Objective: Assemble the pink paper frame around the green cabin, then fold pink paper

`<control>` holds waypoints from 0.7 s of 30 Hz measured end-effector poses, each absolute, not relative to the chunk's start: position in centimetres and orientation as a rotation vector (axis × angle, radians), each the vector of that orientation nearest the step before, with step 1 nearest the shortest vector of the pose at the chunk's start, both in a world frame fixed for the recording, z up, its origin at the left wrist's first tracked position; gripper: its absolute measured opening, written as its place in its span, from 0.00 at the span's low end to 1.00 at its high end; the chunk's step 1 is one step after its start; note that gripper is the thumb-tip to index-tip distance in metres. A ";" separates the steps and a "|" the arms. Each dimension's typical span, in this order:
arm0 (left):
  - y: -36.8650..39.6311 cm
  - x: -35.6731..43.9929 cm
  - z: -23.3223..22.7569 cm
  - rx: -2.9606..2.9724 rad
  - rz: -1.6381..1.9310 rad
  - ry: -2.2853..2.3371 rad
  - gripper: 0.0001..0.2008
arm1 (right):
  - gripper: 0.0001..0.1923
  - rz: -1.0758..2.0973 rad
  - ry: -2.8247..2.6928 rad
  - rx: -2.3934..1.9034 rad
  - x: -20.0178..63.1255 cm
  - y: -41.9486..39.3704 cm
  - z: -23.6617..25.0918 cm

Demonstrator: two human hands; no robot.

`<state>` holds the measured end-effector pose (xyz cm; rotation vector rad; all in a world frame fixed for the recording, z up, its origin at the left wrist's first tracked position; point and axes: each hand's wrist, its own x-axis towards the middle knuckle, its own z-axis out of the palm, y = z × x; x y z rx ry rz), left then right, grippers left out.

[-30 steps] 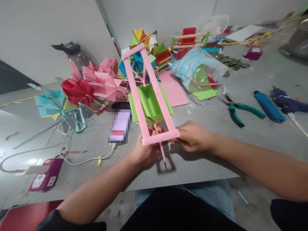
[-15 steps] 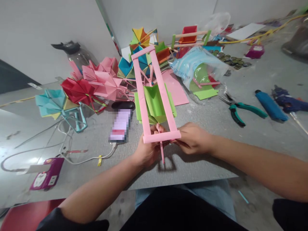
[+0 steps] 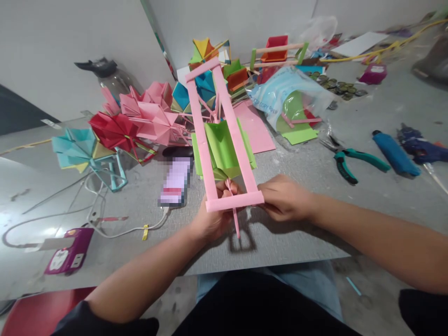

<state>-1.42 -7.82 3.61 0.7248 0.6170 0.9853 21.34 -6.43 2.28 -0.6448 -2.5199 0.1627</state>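
A long pink frame [image 3: 235, 201] of flattened paper strips is held up over the table, its far end raised and leaning left. Inside and behind its long bars sits a green folded-paper wheel [image 3: 224, 151]. My left hand [image 3: 214, 218] is closed beneath the near end, fingers pinching around a thin pink paper stick [image 3: 236, 225] that points down toward me. At the frame's near right corner, my right hand [image 3: 286, 198] is closed with fingertips against the pink paper; exactly what they pinch is partly hidden behind the corner.
Paper wheels, including a red one [image 3: 117, 130] and a light blue one [image 3: 75, 147], stand at the back left. A phone [image 3: 176, 182] with a white cable lies left of my hands. Pliers [image 3: 350, 158], a blue roll [image 3: 395, 154] and a glue gun [image 3: 425, 144] lie right.
The frame's far end has swung a little left and up. My right hand has shifted slightly with the near right corner; my left hand keeps its hold.
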 end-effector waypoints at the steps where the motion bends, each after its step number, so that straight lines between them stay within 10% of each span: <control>1: -7.8 -1.4 3.6 0.725 0.990 0.625 0.23 | 0.12 0.170 -2.529 -0.663 21.3 -6.5 2.2; 21: -7.6 -1.6 3.3 0.782 1.010 0.580 0.24 | 0.17 0.124 -2.540 -0.668 21.4 -6.5 3.0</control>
